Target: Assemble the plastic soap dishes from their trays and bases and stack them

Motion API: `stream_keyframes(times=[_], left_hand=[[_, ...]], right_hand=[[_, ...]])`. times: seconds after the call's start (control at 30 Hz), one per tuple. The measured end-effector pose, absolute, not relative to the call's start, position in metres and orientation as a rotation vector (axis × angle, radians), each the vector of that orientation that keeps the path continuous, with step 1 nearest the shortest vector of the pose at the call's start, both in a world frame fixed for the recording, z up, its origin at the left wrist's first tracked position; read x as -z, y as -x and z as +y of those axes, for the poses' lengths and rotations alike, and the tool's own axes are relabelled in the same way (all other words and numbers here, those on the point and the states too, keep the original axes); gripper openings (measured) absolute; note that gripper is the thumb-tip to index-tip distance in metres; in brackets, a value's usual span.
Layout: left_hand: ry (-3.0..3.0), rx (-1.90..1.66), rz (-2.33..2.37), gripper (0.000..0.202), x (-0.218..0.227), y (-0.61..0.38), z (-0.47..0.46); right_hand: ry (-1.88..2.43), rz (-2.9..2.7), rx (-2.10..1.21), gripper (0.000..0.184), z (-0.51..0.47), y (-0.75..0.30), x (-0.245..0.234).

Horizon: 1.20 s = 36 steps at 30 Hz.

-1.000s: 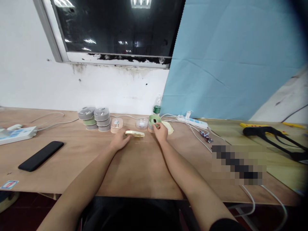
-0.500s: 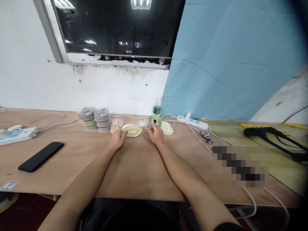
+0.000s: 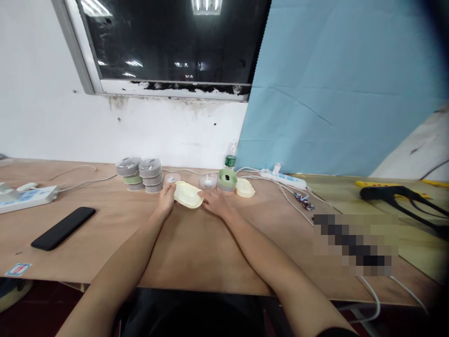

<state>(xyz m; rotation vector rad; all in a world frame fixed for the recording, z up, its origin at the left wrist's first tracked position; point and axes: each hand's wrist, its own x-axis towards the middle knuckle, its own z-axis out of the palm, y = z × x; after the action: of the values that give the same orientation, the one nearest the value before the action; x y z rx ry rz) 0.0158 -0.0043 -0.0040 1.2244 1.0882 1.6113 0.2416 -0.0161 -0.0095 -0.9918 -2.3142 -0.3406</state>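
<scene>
A shallow cream-coloured dish (image 3: 188,194) with a wavy rim is tilted toward me between my hands. My left hand (image 3: 166,199) is closed on its left edge. At its right edge, the fingers of my right hand (image 3: 214,203) grip the rim. Behind the dish is a clear, low container (image 3: 171,178), partly hidden. Just beyond my right hand stand another clear container (image 3: 208,181) and a green round container (image 3: 227,180) with a dark spot inside. To their right lies a second cream dish (image 3: 244,187).
Two stacks of grey lidded containers (image 3: 150,175) stand at back left. A plastic bottle (image 3: 230,159) is by the wall. A black phone (image 3: 63,228) lies on the left. Power strips (image 3: 284,179) and cables run along the back, with a blurred-out dark object (image 3: 352,243) at right.
The cream dish has tilted up toward me and moved slightly nearer. My right hand has come from beside the green container down to the dish's right edge.
</scene>
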Motion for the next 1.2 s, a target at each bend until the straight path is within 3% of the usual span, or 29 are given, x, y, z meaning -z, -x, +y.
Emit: stream_keyframes(times=[0.13, 0.33, 0.43, 0.53, 0.67, 1.2], left_hand=[[-1.363, -1.658, 1.263, 0.054, 0.005, -0.012, -0.007], [-2.115, -1.632, 1.648, 0.039, 0.006, 0.003, -0.008], [-2.297, -1.462, 1.785, 0.039, 0.007, 0.004, -0.006], [-2.347, -1.124, 1.959, 0.051, 0.010, 0.003, -0.006], [-2.321, -0.790, 2.016, 0.066, 0.012, 0.004, -0.009], [-2.417, -0.639, 1.947, 0.057, 0.007, -0.009, -0.019]], right_hand=[[0.973, -2.016, 0.269, 0.028, -0.008, -0.247, 0.010], [1.181, -1.159, 0.280, 0.028, 0.012, -0.324, -0.005], [1.405, -0.829, 0.271, 0.032, 0.007, -0.380, -0.002], [1.560, -0.601, 0.259, 0.031, 0.004, -0.414, 0.007], [1.615, -0.651, 0.184, 0.032, 0.012, -0.417, 0.017], [1.597, -1.066, 0.041, 0.040, 0.013, -0.380, 0.015]])
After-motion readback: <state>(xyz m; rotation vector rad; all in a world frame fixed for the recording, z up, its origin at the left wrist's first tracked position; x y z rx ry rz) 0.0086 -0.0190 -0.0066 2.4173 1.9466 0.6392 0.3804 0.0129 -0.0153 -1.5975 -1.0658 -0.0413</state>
